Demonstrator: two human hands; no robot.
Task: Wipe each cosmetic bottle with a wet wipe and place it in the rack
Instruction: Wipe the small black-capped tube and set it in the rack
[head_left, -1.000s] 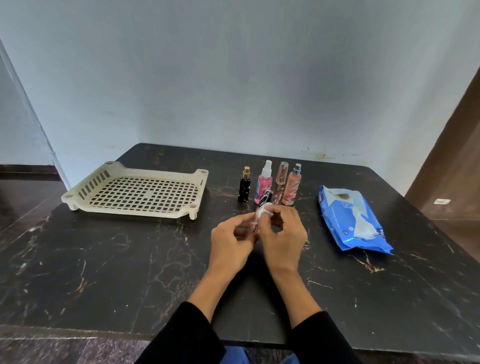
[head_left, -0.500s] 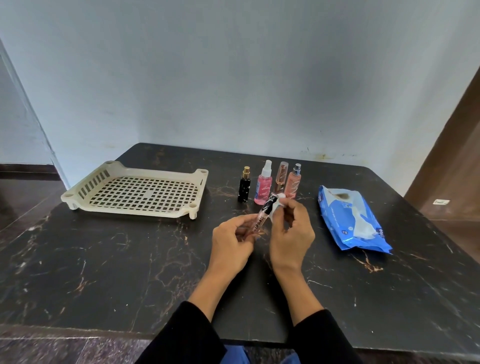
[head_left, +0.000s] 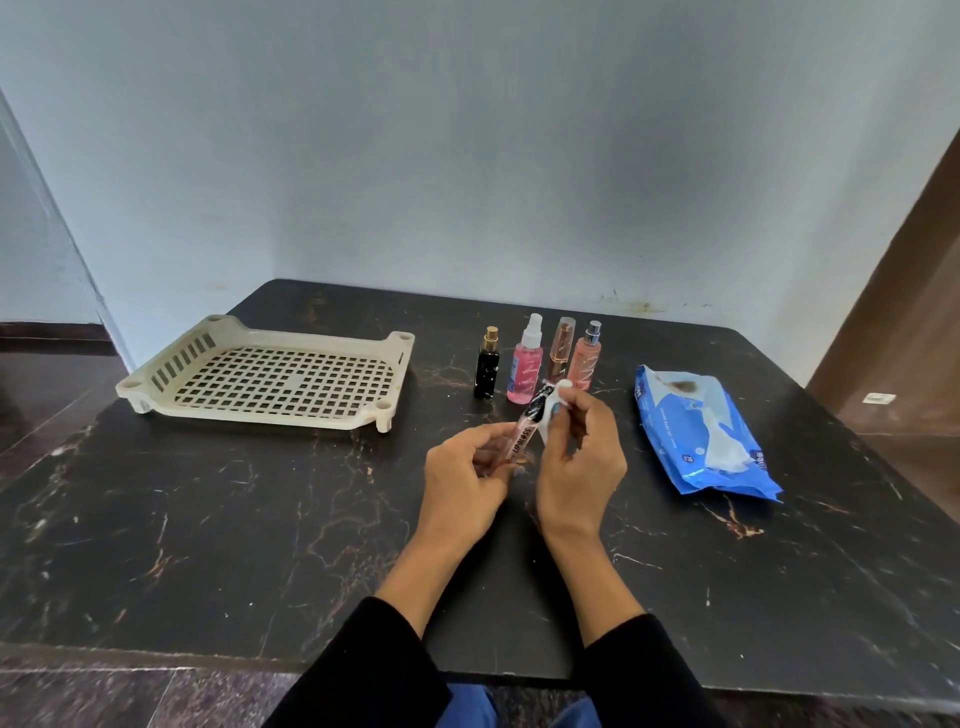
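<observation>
My left hand (head_left: 465, 478) grips the lower end of a slim lip gloss tube (head_left: 525, 431) with a black cap, tilted up to the right. My right hand (head_left: 579, 460) pinches a white wet wipe (head_left: 555, 402) against the tube's cap end. Behind them a row stands upright: a black bottle with a gold cap (head_left: 487, 371), a pink spray bottle (head_left: 525, 368), a clear peach tube (head_left: 560, 349) and a peach spray bottle (head_left: 586, 358). The cream plastic rack (head_left: 260, 410) lies at the left, with nothing in it.
A blue pack of wet wipes (head_left: 704, 434) lies on the right of the black marble table (head_left: 208, 519). A wall runs behind the table and a brown door stands at the far right.
The right hand slid the wipe up the tube from its body to the cap end, baring the tube's label. The left hand has kept its grip.
</observation>
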